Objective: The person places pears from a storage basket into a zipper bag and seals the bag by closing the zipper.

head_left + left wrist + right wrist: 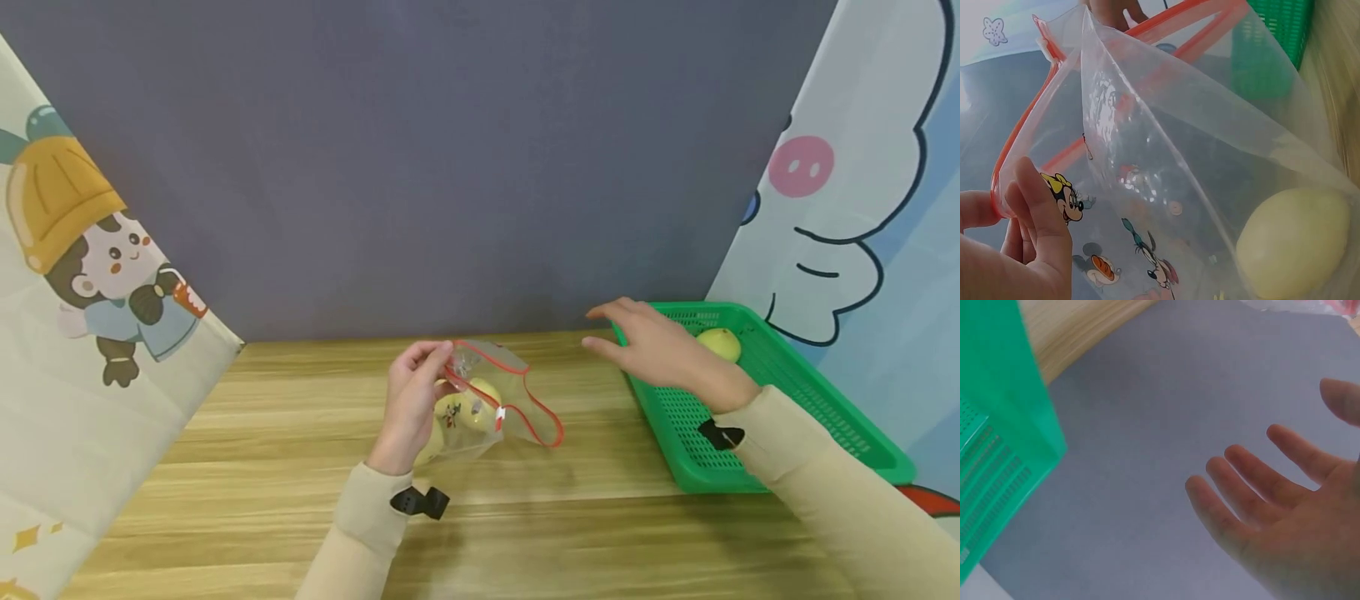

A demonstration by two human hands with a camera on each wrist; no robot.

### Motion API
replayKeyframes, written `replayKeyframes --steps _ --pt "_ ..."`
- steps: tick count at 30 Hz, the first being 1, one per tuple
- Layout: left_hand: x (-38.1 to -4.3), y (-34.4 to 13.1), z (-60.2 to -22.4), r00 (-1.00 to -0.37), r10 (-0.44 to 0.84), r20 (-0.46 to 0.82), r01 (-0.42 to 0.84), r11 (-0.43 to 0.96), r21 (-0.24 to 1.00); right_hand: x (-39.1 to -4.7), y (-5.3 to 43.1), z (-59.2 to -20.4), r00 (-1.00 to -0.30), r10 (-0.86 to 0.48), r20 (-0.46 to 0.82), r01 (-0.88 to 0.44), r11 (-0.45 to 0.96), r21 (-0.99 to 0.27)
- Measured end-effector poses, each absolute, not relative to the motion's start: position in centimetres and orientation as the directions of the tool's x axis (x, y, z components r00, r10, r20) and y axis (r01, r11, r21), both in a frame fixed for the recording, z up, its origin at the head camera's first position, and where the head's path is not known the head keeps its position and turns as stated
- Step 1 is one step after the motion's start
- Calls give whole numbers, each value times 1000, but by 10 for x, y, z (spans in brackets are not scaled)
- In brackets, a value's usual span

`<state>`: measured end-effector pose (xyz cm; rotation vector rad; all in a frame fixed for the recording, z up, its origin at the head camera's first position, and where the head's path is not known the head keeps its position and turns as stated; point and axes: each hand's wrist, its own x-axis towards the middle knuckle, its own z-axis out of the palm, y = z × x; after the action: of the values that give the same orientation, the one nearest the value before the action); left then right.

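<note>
My left hand point(414, 392) pinches the red-edged rim of a clear zip bag point(1166, 144) printed with cartoon figures. The bag's mouth gapes toward the right, with a small white slider on the red zip. Several pale yellow round fruits point(480, 406) lie inside; one fruit point(1294, 244) shows large through the plastic in the left wrist view. My right hand point(652, 343) is in the air over the left rim of a green basket point(678, 467), fingers extended and holding nothing. One more yellow fruit point(720, 343) sits in the basket, behind the right wrist.
The wooden table point(247, 467) runs under the bag and basket up to a grey wall point(480, 167) at the back. Printed cartoon cloths point(840, 167) hang at both sides, the right one close beside the basket.
</note>
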<state>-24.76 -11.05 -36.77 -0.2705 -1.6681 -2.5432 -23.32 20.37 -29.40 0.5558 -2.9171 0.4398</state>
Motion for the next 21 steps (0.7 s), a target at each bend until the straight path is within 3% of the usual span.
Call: replayKeyframes --steps 21 --pt "-246 -111 -361 -980 65 186 161 -272 949 -256 239 -303 -977 -204 55 -211 958 -194"
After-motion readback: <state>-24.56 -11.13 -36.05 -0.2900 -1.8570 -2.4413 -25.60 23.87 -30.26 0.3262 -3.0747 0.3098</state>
